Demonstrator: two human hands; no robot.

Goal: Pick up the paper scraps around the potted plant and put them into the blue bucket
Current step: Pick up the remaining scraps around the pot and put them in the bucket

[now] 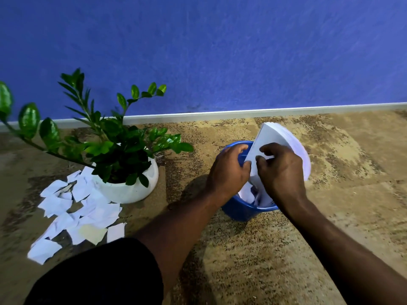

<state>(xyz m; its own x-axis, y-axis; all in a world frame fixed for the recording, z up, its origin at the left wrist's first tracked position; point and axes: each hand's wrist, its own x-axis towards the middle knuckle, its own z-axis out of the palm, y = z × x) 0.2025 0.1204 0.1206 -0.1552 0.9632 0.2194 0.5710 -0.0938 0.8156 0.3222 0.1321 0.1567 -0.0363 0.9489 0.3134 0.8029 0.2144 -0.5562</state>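
A blue bucket (240, 211) stands on the carpet right of centre, with white scraps inside it. Both my hands are over its mouth. My right hand (280, 172) grips a large white sheet of paper (277, 137) that sticks up out of the bucket and leans toward the wall. My left hand (229, 170) curls over the bucket's left rim and touches the sheet's lower left edge. A potted plant (123, 188) in a round white pot sits to the left. Several white paper scraps (77, 212) lie on the carpet at the pot's left and front.
A blue wall (220, 51) with a pale skirting board (220, 114) runs across the back. Brown mottled carpet (253, 260) covers the floor. My dark-clothed knee (99, 276) fills the lower left. Long plant stems (28, 137) reach out leftward over the floor.
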